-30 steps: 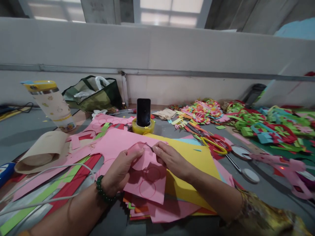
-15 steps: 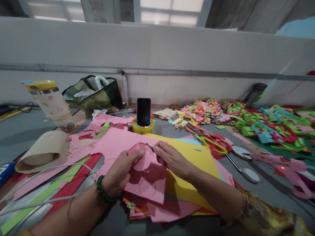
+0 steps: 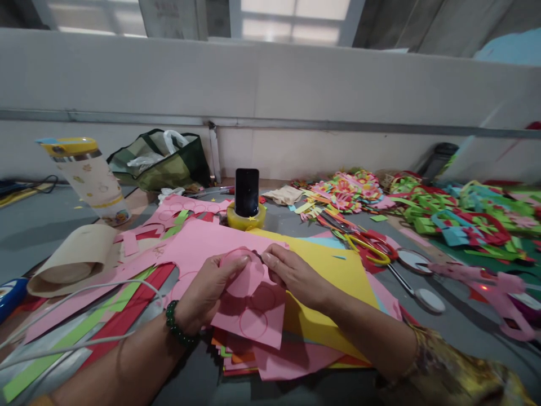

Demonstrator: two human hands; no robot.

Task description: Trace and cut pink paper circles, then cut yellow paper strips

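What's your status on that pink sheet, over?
Left hand and right hand both pinching pink sheet, over yellow sheet. Red circles drawn on it. Scissors lie apart, right side; nothing between hands.

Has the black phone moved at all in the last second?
No. The phone stands in the tape roll as before, right of the wall post.

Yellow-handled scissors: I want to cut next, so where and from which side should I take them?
Probably by the handle loops of the yellow-handled scissors, from the near right with the right hand: they lie flat, loops nearer, blades pointing away.
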